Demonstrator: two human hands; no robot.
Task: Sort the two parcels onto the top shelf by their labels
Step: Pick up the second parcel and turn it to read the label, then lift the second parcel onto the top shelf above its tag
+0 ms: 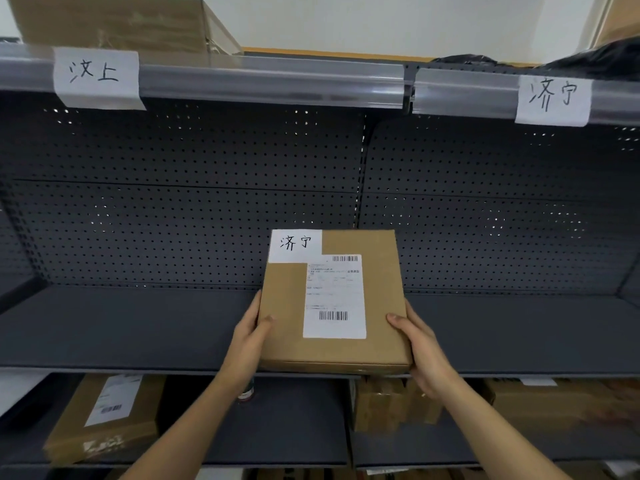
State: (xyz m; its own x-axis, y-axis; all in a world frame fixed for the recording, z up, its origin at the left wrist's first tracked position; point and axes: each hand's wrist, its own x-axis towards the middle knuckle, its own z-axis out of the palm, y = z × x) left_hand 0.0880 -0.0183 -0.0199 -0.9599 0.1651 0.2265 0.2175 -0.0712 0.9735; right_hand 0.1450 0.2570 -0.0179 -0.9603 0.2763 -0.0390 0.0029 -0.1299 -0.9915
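Note:
I hold a flat brown cardboard parcel (377,296) in front of the middle shelf. It bears a white handwritten tag 济宁 (295,244) and a printed shipping label (334,296). My left hand (247,341) grips its left edge, my right hand (420,348) its right edge. On the top shelf rail (277,83) above hang two paper signs: 汶上 (95,76) at the left and 济宁 (552,98) at the right. A large cardboard box (114,24) sits on the top shelf behind the left sign.
The middle shelf board (121,327) is dark grey with a perforated back panel (190,188). A black bag (602,60) lies on the top shelf at the right. The lower shelf holds a labelled brown parcel (104,420) and more boxes (388,403).

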